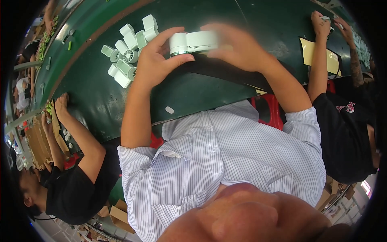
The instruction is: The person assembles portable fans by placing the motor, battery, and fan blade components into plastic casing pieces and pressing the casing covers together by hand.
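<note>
Above the green table, my left hand (157,56) is closed round the rounded end of a white plastic housing (197,41). Its thumb lies along the lower side, beside a shiny green band at that end. The housing also has a longer, box-like part that points to the right and blurs at its tip. Around that tip is my right hand (238,46), smeared by motion, with the thumb below and the fingers above; whether it grips cannot be made out. Left of my left hand lies a group of pale green plastic housings (129,55), some with round spoked grilles.
The green table (177,97) bears a small white oval piece (169,109) near its front edge. Co-workers sit on both sides; one person's hand (61,105) rests at left, another's (320,25) works at far right. Yellow sheets (318,54) lie by the right co-worker.
</note>
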The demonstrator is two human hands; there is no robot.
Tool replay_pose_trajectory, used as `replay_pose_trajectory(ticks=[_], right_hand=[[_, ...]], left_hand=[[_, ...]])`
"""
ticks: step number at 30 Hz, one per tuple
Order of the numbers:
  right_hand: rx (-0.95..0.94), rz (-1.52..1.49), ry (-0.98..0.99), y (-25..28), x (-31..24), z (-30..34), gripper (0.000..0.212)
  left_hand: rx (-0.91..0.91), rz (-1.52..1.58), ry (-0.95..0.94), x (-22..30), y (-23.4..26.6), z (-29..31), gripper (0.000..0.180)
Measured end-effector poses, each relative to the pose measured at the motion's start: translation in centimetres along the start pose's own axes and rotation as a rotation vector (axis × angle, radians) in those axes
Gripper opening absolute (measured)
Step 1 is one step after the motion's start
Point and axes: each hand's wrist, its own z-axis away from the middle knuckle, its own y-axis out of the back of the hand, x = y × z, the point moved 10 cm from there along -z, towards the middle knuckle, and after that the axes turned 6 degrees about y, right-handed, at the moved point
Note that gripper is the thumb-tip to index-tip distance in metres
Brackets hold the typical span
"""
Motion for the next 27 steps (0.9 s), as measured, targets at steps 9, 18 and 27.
replay_pose_trajectory(ticks=[9, 18, 27], right_hand=[[0.009, 0.113, 0.103, -0.1, -0.2, 0.2, 0.051], [0.069, 0.195, 0.135, 0.2, 1.1, 0.1, 0.045], [0.118, 0.22, 0.128, 0.3, 0.7, -0.2, 0.053]], left_hand=[[0.08, -0.413, -0.12, 1.4, 0.2, 0.4, 0.057], [0.096, -0.319, -0.13, -0.6, 0.5, -1.1, 0.05], [0.038, -0.046, -0.137, -0.6, 0.2, -1.1, 0.058]])
